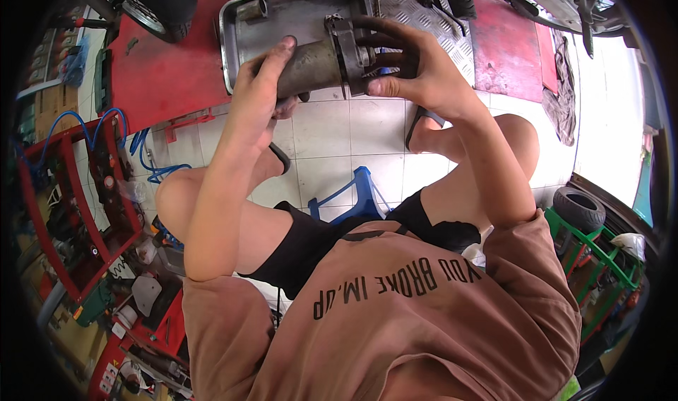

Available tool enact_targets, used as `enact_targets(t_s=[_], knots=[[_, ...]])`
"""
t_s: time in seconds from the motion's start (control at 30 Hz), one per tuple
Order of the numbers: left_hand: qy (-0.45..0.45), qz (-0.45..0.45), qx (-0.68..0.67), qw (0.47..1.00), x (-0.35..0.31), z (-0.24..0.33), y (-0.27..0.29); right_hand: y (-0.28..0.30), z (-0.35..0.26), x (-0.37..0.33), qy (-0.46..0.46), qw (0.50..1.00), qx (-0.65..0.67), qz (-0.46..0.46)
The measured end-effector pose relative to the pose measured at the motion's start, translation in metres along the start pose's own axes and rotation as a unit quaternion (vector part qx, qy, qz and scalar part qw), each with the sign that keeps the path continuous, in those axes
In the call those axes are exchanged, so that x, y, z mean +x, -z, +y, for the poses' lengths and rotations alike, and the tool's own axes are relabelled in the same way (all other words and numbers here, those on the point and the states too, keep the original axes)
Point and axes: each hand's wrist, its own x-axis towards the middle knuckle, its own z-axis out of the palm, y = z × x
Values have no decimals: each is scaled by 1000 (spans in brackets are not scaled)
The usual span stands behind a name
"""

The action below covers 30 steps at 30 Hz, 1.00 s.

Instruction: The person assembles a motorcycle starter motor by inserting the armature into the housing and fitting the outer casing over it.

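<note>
Both hands hold a cylinder (305, 70) up before a low red platform

Nearest is the person's brown shirt (395, 316) with dark lettering across the chest, then black shorts (272, 252) above bare, widely parted knees. Beyond them, the forearms reach up to the cylinder, a dull grey metal piece with a darker flange (345, 55) at its right end. It lies roughly level in the air, between the two hands and in front of the near edge of a tray (225, 55).

The left hand (263, 79) is closed around the plain end, thumb along the top, fingers curling underneath. The right hand (418, 62) is half open and arched about the flanged end, holding it between thumb and forefinger; whether its other fingertips touch the metal, I cannot tell. The fingers look smudged with dark grime.

Lower down, a blue stool (364, 192) shows between the thighs on a white tiled floor (311, 129). To the left stands a red frame (79, 217) with a blue hose (150, 162) near it; to the right, a small tyre (579, 209) sits on a green rack (592, 263).

Farther off, the tray rests on the platform (166, 65), a short metal tube (252, 8) inside it near its left corner. A wheel (166, 12) shows at the upper left.
</note>
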Motion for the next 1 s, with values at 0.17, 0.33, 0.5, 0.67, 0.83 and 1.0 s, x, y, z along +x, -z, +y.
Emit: enact_targets(t_s=[0.17, 0.33, 0.5, 0.67, 0.83, 1.0], knots=[[-13, -13, 52, 998, -5, -3, 0, -6, 2, -5, -18, 999, -23, 18], [-65, -44, 81, 994, -11, 1, 0, -6, 1, -7, -21, 999, -5, 39], [-97, -64, 88, 989, -13, 8, -2, -5, -5, -13, -30, 996, 76, 43], [-193, -69, 124, 971, -15, 9, -7, -6, -8, -18, -57, 983, 169, 37], [-188, -82, 141, 968, -20, 12, -5, -10, -10, -22, -57, 979, 190, 37], [-147, -65, 116, 980, -24, 10, -7, -17, -15, -27, -27, 991, 109, 74]])
